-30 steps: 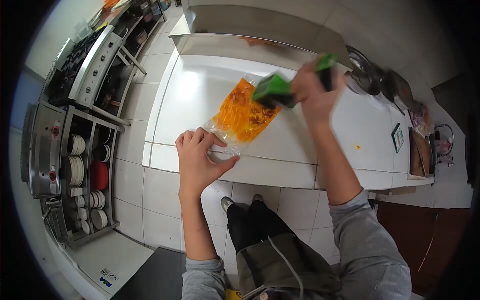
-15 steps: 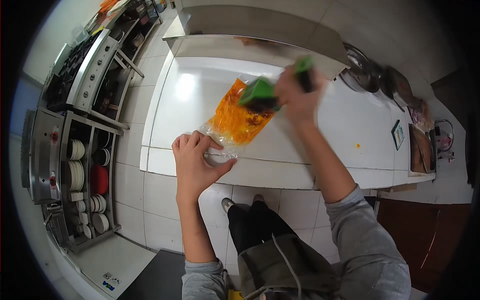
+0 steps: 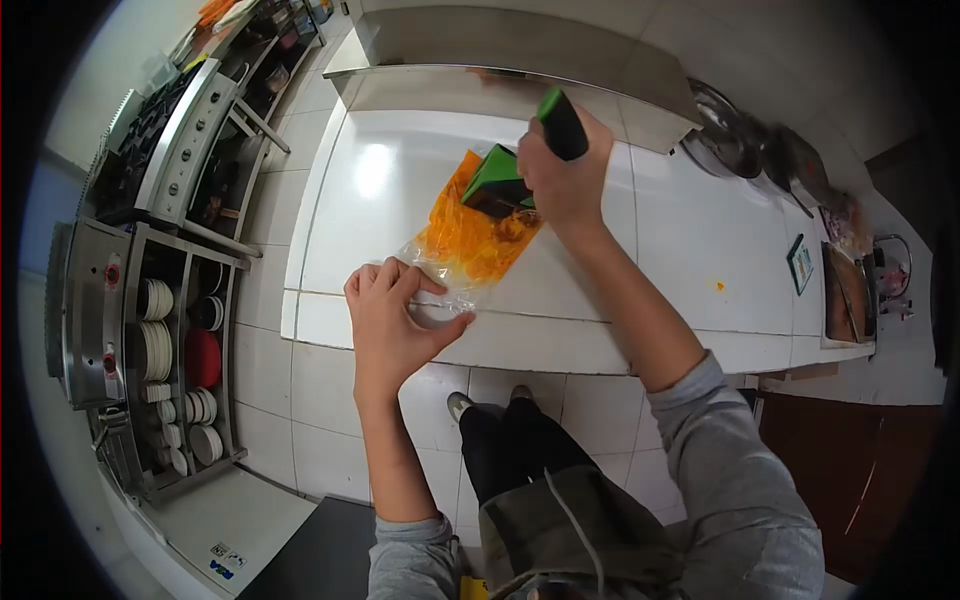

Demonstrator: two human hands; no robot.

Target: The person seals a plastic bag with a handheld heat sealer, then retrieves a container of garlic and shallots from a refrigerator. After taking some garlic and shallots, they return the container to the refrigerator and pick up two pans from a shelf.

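A clear plastic bag [image 3: 470, 240] with flattened orange contents lies slanted on the white tiled counter [image 3: 330, 190]. At its near end is my left hand [image 3: 390, 320], thumb and index finger spread, their tips resting on the clear edge of the plastic. My right hand [image 3: 570, 180] is wrapped around the handle of a green-and-black mallet [image 3: 495, 182]. The block-shaped head is over the upper right part of the bag, apparently touching it. The handle's end sticks out above my fist.
A steel ledge [image 3: 500, 90] runs along the counter's back. Metal pans [image 3: 720, 125] stand at the back right, with a small green-edged item [image 3: 798, 264] nearer the sink [image 3: 845, 290]. Left are a stove [image 3: 180, 150] and a rack of plates [image 3: 155, 350].
The mallet, blurred by motion before, is now sharp, its head slightly further left over the bag. My right hand has shifted a little left. My left hand stays in place.
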